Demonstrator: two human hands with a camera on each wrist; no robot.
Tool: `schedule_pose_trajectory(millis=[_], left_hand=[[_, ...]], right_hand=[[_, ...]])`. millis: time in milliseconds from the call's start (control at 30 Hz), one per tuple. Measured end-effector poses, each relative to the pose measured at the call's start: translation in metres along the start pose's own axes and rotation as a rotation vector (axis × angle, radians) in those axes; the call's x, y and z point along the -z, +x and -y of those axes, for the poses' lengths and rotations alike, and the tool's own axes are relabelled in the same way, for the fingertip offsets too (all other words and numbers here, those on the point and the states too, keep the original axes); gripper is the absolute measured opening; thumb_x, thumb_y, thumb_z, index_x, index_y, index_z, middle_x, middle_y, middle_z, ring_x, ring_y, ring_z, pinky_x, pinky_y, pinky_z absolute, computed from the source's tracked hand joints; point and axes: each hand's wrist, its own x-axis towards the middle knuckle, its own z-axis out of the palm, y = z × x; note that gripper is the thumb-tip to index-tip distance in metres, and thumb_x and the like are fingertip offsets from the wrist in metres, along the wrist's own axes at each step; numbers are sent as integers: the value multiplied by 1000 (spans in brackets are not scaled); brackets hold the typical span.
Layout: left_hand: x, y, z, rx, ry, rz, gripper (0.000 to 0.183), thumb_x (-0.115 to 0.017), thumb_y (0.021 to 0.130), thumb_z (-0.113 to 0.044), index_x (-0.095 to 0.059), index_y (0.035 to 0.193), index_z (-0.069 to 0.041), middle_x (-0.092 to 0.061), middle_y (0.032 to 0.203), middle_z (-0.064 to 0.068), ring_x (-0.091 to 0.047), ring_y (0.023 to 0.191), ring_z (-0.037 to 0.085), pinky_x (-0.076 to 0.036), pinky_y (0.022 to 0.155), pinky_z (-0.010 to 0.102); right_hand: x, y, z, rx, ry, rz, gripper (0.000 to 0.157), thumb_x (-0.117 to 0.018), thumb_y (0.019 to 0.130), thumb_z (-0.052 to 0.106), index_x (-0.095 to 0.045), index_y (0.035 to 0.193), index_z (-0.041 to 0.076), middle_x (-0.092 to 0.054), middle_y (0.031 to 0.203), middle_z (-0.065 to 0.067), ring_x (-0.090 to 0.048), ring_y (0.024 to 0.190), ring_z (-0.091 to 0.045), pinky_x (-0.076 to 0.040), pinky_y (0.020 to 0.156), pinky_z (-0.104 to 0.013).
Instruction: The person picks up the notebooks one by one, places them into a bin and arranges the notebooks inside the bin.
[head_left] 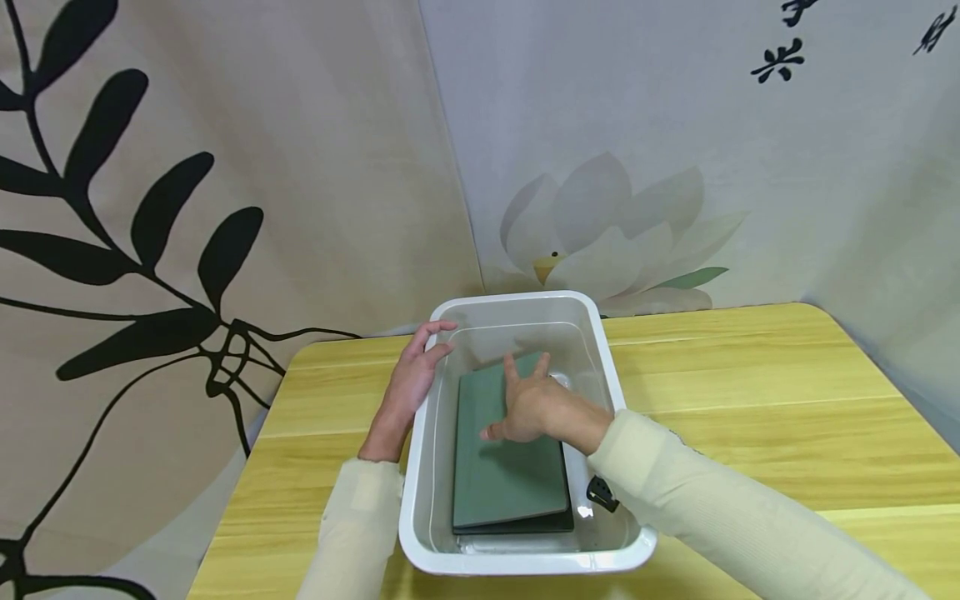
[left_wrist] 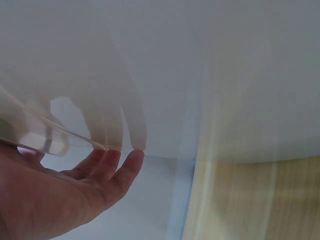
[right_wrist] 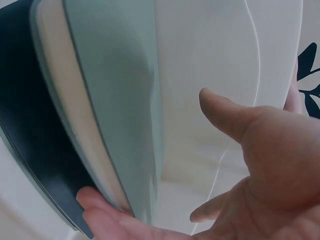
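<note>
A white plastic bin (head_left: 517, 564) stands on the table. In it lies a green hardcover book (head_left: 506, 492), with a dark-covered book (head_left: 551, 523) showing beneath its edge. My left hand (head_left: 412, 375) holds the bin's left rim; in the left wrist view, its fingertips (left_wrist: 136, 155) touch the outer wall. Over the green book, my right hand (head_left: 528, 408) has its fingers spread. From the right wrist, fingertips (right_wrist: 92, 200) appear close to the book's cream page edges; whether they touch is unclear.
The bin is on a yellow wood-grain table (head_left: 750, 400). Behind hangs a pale curtain (head_left: 337, 167) with printed leaves and a flower. A black piece (head_left: 602, 493) shows beneath the right sleeve, over the bin's right side.
</note>
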Motion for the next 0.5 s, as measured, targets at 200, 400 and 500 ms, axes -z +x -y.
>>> schedule_pose_trajectory(millis=[200, 400, 500], left_hand=[[0, 0, 1, 3, 4, -1, 34, -46, 101, -23, -53, 135, -19, -49, 139, 12, -54, 112, 36, -51, 81, 40], [0, 0, 0, 6, -7, 5, 34, -47, 101, -23, -53, 134, -19, -49, 138, 12, -54, 112, 36, -50, 81, 41], [0, 0, 0, 8, -11, 8, 34, -46, 102, -23, -53, 135, -20, -49, 138, 13, -54, 112, 36, -51, 82, 42]], right_hand=[[-1, 1, 0, -4, -5, 5, 115, -75, 80, 55, -7, 159, 8, -6, 153, -44, -59, 115, -46, -52, 91, -48], [-1, 1, 1, -3, -14, 16, 113, -74, 82, 54, -8, 159, 7, -10, 152, -44, -58, 116, -47, -52, 92, -48], [-1, 0, 1, -7, -28, 16, 111, -75, 82, 53, -10, 159, 7, -13, 152, -45, -57, 117, -47, -51, 93, -49]])
